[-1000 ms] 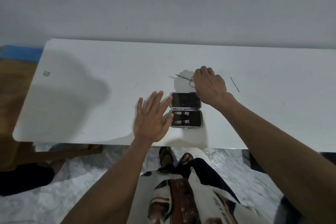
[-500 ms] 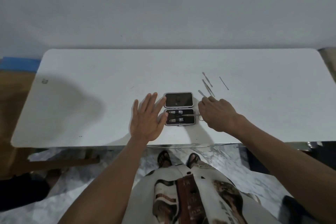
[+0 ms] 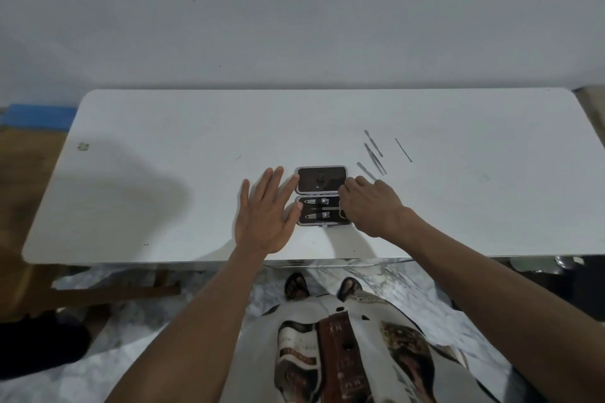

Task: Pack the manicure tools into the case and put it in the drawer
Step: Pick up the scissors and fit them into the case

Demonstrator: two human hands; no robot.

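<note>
The manicure case (image 3: pixel 322 179) lies open on the white table (image 3: pixel 163 127), with its dark lid half farther from me. Its near half holds two nail clippers (image 3: pixel 319 201) and thin scissors (image 3: pixel 327 208) lying between them. My left hand (image 3: pixel 265 216) rests flat with fingers spread, fingertips touching the case's left edge. My right hand (image 3: pixel 368 203) is curled at the case's right edge, gripping the scissors' handle end; a handle loop shows under the fingers. Several thin metal tools (image 3: pixel 375 159) lie loose on the table just behind my right hand.
A lone thin metal rod (image 3: pixel 403 149) lies right of the loose tools. The table's front edge is close to my body, with marble floor and my sandalled feet (image 3: pixel 296 285) below. A wooden frame (image 3: pixel 114 291) stands under the table's left side.
My right hand has carried the scissors from behind the case to its right edge and laid them between the clippers. My left hand stays flat beside the case.
</note>
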